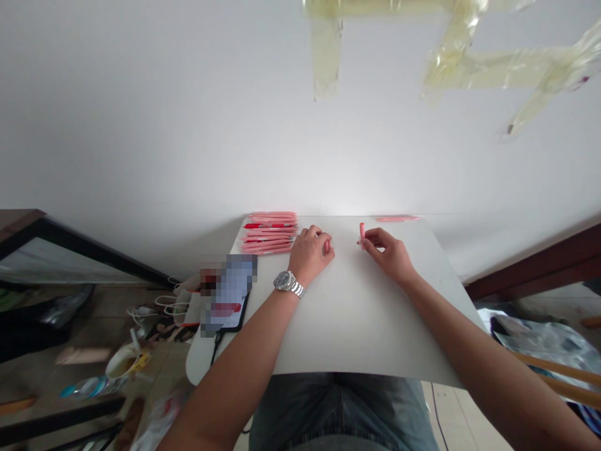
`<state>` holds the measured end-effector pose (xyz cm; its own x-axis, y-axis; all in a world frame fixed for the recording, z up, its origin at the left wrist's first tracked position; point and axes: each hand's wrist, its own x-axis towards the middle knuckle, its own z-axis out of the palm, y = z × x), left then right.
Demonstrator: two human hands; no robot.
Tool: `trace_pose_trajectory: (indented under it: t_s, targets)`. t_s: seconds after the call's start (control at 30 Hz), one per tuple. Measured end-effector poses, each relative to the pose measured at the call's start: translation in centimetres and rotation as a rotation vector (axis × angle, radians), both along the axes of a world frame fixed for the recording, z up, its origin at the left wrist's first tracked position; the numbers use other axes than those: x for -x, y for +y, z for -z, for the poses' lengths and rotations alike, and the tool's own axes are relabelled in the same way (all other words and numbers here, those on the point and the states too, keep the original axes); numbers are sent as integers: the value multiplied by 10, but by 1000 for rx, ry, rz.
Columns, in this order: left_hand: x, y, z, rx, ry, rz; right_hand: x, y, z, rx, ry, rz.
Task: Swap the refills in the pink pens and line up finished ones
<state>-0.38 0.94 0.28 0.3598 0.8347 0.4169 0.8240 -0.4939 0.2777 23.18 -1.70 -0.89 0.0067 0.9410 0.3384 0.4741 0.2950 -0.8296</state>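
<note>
On the white table [357, 326], my left hand [310, 254] is closed, its fingers curled around a pink pen part [327, 247] whose end shows by the thumb. The rest of that piece is hidden in the palm. Between thumb and fingertips, my right hand [387, 250] pinches a short pink pen barrel [362, 230], upright with a redder top. A gap separates the two hands. Just left of my left hand lies a stack of pink pens [270, 235], with a few redder ones among them. One more pink pen [397, 218] rests along the wall edge at the back right.
A phone [232, 294] with a blurred screen and a cable lies at the table's left edge. The white wall [188, 125] stands directly behind the table. On the floor at left are a cup [123, 362] and a plastic bottle [89, 387].
</note>
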Motion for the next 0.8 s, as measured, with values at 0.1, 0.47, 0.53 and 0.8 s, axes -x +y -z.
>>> trace_pose_trajectory:
  t_s: [0.1, 0.47, 0.53, 0.8]
  targets:
    - [-1, 1, 3, 1, -15, 8, 1, 0, 0, -6, -2, -4]
    - [0, 2, 7, -13, -99, 63, 0, 1, 0, -9, -9, -1]
    - [0, 2, 7, -6, -96, 80, -1, 1, 1, -11, -8, -2]
    - [-1, 4, 11, 14, -190, 97, -1, 2, 2, -15, -15, -3]
